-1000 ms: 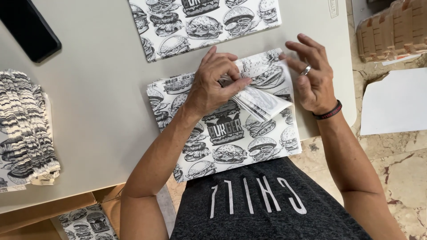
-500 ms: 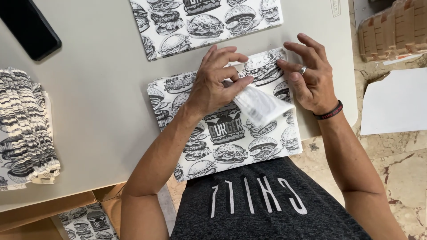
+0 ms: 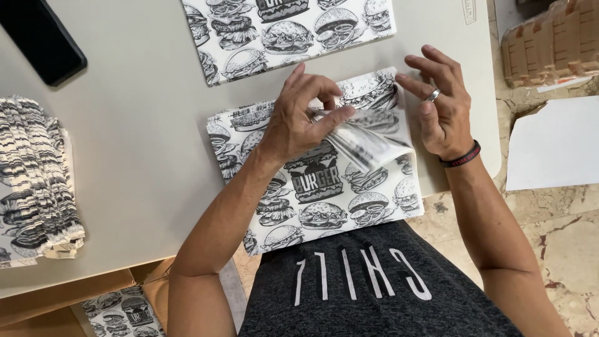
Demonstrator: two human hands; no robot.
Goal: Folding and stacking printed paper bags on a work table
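While blurred, perhaps pinched by left hand (image 3: 299, 115): printed sheet (image 3: 324, 181); right hand (image 3: 440, 103) apart, spread.

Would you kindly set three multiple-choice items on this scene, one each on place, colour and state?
1. Where is the phone?
A. table's far left corner
B. on the floor
C. under the right hand

2. What colour is the sheets' print?
A. red
B. black on white
C. green

3. What is the left hand doing?
A. resting flat
B. pinching a folded flap
C. holding the phone

Answers: 1 A, it lies dark at the upper left; 2 B, burger drawings are black on white; 3 B, fingers grip the lifted, blurred paper.
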